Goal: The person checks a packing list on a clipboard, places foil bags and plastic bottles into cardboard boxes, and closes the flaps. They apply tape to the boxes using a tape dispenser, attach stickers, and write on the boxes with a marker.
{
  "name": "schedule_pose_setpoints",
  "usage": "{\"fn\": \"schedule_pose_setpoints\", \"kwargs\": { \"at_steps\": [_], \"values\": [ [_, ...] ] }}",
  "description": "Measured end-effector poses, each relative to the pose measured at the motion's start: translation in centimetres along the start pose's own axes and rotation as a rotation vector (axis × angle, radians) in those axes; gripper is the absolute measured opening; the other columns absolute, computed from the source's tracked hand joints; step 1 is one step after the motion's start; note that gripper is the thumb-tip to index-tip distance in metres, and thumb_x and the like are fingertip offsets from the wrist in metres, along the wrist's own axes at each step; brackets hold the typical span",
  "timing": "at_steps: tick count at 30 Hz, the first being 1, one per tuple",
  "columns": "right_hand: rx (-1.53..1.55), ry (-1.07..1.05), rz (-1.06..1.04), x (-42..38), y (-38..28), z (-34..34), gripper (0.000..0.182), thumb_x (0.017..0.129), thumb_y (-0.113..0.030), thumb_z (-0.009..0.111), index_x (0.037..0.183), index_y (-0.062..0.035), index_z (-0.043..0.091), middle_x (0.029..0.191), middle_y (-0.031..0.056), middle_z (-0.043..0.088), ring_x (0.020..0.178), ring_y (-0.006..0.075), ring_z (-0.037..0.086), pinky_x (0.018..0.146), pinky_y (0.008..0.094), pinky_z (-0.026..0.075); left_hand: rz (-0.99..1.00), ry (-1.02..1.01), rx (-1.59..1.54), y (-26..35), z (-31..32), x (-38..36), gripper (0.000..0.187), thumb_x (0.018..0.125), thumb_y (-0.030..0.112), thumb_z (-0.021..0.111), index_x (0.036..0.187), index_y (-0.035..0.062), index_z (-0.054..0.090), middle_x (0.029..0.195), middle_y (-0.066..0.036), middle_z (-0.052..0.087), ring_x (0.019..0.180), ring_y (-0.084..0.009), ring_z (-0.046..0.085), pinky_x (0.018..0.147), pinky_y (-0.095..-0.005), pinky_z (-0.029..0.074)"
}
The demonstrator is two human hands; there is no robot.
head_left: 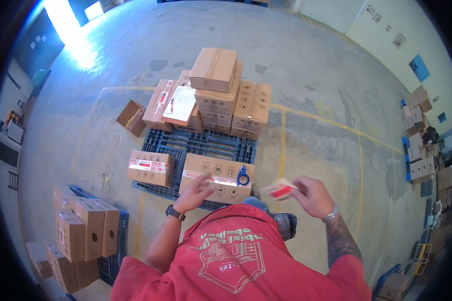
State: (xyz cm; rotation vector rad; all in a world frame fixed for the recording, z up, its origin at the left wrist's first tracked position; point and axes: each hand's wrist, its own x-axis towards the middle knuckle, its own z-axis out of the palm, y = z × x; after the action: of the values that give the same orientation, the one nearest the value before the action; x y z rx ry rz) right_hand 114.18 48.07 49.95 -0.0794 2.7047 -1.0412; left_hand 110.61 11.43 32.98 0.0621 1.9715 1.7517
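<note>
My left hand (196, 192) is over the left part of a cardboard box (196, 163), fingers apart and nothing in them. Printed "FRAGILE" tape (226, 179) runs across the top of that box. On its right end lies a blue tool (243, 175) with a ring-shaped end. Out to the right of the box, over the floor, my right hand (313, 196) pinches a flat red-and-white label (281, 190), blurred by motion. A smaller taped box (150, 168) sits to the left, bearing a red label.
The boxes stand on a blue plastic pallet (201, 142). Stacked cartons (214, 70) rise at its back, beside a clipboard (181, 106) with paper and a pen. An open carton (131, 118) is on the floor at left. More loaded pallets stand lower left (89, 226) and far right.
</note>
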Motion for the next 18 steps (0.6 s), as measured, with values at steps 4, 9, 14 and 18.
{"fn": "schedule_pose_setpoints", "kwargs": {
  "at_steps": [4, 9, 14, 18],
  "values": [
    [0.234, -0.134, -0.297, 3.1, -5.3, 3.2, 0.019, 0.087, -0.015, 0.070, 0.100, -0.0008, 0.067, 0.079, 0.0163, 0.067, 0.067, 0.0227, 0.067, 0.062, 0.0330, 0.052, 0.333, -0.172, -0.152, 11.5, 4.3, -0.9, 0.054, 0.096, 0.018, 0.066, 0.144, 0.0027, 0.046, 0.125, -0.012, 0.063, 0.107, -0.0161, 0.063, 0.090, -0.0295, 0.051],
    [0.454, -0.068, -0.314, 4.1, -7.9, 5.6, 0.022, 0.087, -0.011, 0.073, 0.105, -0.0003, 0.066, 0.083, 0.0092, 0.070, 0.071, 0.0128, 0.066, 0.063, 0.0280, 0.052, 0.443, -0.009, 0.107, 14.7, 5.0, -3.1, 0.026, 0.098, 0.014, 0.061, 0.119, 0.0007, 0.068, 0.091, -0.008, 0.073, 0.081, -0.0135, 0.067, 0.074, -0.0297, 0.054],
    [0.931, 0.052, -0.242, 4.9, -7.3, 7.6, 0.025, 0.088, -0.005, 0.073, 0.110, 0.0027, 0.064, 0.090, 0.0063, 0.070, 0.077, 0.0085, 0.066, 0.069, 0.0249, 0.055, 0.477, 0.185, 0.015, 14.3, 5.9, -4.3, 0.024, 0.099, 0.013, 0.059, 0.117, 0.0008, 0.069, 0.097, -0.011, 0.073, 0.085, -0.0170, 0.069, 0.075, -0.0311, 0.054],
    [0.842, 0.010, -0.279, 4.6, -7.8, 7.1, 0.020, 0.088, -0.004, 0.072, 0.105, 0.0036, 0.064, 0.093, 0.0070, 0.070, 0.083, 0.0098, 0.066, 0.075, 0.0246, 0.055, 0.684, 0.322, 0.155, 14.3, 5.9, -4.8, 0.021, 0.096, 0.010, 0.062, 0.113, 0.0006, 0.070, 0.102, -0.014, 0.072, 0.088, -0.0223, 0.070, 0.075, -0.0306, 0.055]
  ]
}}
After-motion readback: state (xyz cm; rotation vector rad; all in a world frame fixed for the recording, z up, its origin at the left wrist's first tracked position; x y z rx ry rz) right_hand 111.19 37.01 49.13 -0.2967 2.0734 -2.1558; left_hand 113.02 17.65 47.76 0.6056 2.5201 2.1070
